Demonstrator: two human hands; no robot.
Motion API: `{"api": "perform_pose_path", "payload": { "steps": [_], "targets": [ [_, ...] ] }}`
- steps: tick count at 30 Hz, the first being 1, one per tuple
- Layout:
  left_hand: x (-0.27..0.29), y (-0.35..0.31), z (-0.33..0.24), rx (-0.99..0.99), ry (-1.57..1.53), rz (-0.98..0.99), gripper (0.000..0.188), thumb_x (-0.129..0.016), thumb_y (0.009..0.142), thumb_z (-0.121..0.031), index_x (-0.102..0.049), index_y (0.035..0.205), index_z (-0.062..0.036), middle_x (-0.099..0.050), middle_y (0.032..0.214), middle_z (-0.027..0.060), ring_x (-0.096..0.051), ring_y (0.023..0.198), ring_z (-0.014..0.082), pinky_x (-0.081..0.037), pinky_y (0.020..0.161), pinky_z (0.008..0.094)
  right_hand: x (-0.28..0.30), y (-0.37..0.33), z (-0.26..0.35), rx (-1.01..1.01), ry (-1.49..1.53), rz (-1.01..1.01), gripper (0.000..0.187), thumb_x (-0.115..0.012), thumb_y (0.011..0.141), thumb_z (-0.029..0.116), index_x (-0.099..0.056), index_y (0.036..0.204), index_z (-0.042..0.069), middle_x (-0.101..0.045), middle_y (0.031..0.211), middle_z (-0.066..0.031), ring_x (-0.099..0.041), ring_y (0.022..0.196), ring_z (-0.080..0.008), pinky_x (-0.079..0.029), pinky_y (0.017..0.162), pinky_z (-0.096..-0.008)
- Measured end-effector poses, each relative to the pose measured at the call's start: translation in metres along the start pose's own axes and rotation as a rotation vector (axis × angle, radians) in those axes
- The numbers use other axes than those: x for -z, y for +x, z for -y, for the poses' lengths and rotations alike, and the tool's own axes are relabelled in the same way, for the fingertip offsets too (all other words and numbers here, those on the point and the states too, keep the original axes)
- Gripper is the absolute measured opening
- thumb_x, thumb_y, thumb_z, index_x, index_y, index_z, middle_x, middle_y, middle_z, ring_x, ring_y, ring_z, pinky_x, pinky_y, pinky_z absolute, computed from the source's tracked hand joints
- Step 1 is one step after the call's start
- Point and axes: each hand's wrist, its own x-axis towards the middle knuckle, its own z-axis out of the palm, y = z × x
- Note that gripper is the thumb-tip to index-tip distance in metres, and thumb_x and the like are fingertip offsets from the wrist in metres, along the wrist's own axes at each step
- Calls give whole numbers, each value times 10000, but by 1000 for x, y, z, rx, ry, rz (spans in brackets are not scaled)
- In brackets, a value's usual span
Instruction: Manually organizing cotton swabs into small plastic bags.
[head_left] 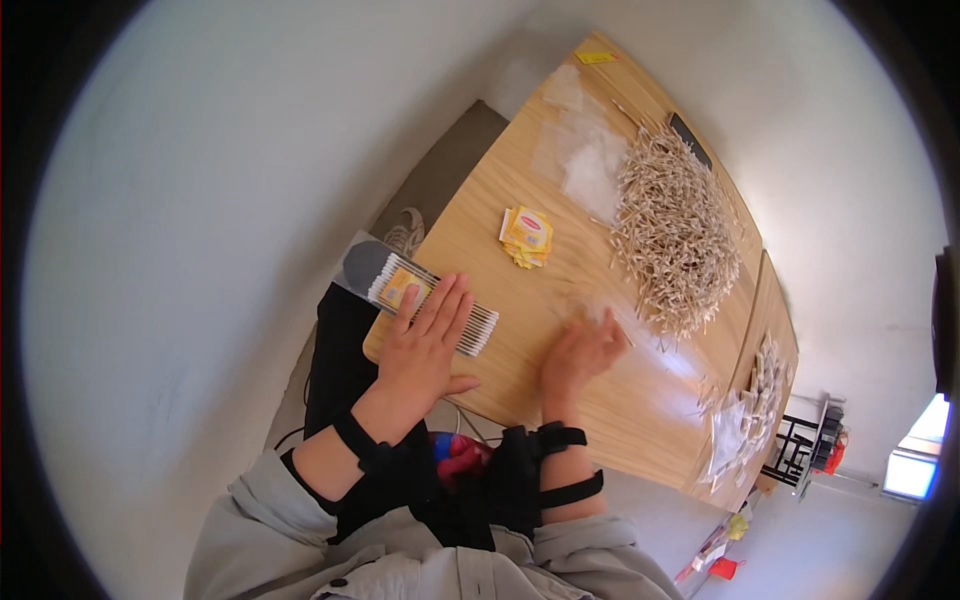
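Observation:
My left hand [425, 345] lies flat, fingers stretched, over a clear pack of cotton swabs [478, 332] at the table's near left corner. Inside the pack, a yellow card [401, 287] rests on the row of swabs, partly under my fingers. The pack's far left end reaches past the table edge. To the right, my right hand [582, 357] hovers over or touches the table, its fingers curled and slightly blurred. A thin stick [628, 338] shows by its fingertips; whether they grip it I cannot tell.
A small stack of yellow cards [527, 237] sits mid-table. Behind it lie clear plastic bags [590, 165]. A big heap of loose cotton swabs [680, 230] covers the right side, with a dark flat object [690, 140] behind. More swabs [765, 385] lie at the far right beside plastic bags [727, 435].

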Motion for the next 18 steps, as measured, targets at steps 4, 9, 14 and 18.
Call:
{"api": "perform_pose_path", "payload": {
  "steps": [4, 9, 14, 18],
  "targets": [
    [-4, -1, 1, 3, -9, -8, 1101, -702, 621, -621, -301, 1440, -4, -223, 1545, 133, -143, 1453, 231, 1, 1168, 476, 10, 4, 15, -3, 98, 36, 565, -579, 813, 48, -411, 1350, 7, -417, 1235, -234, -403, 1142, -375, -326, 957, -480],
    [-5, 3, 3, 7, -38, -17, 1076, -715, 606, -576, -320, 1438, -19, -227, 1546, 129, -135, 1457, 225, 2, 1167, 482, -6, -9, 88, 64, 216, 212, 558, -551, 812, 26, -409, 1352, 9, -423, 1261, -215, -387, 1192, -369, -294, 1008, -476],
    [-6, 1, 6, 14, 35, -11, 1059, -723, 600, -546, -332, 1437, -29, -235, 1546, 126, -147, 1456, 219, -6, 1164, 491, -14, -12, 103, 149, 196, 241, 543, -579, 820, 73, -429, 1339, 13, -433, 1274, -173, -389, 1227, -347, -281, 1032, -459],
    [7, 0, 9, 4, -6, 88, 1013, -721, 636, -498, -324, 1441, -29, -226, 1548, 139, -144, 1457, 250, -36, 1162, 503, -16, -12, 104, 166, 165, 219, 501, -548, 835, 77, -450, 1322, 20, -436, 1256, -161, -402, 1215, -341, -288, 1024, -448]
  ]
}}
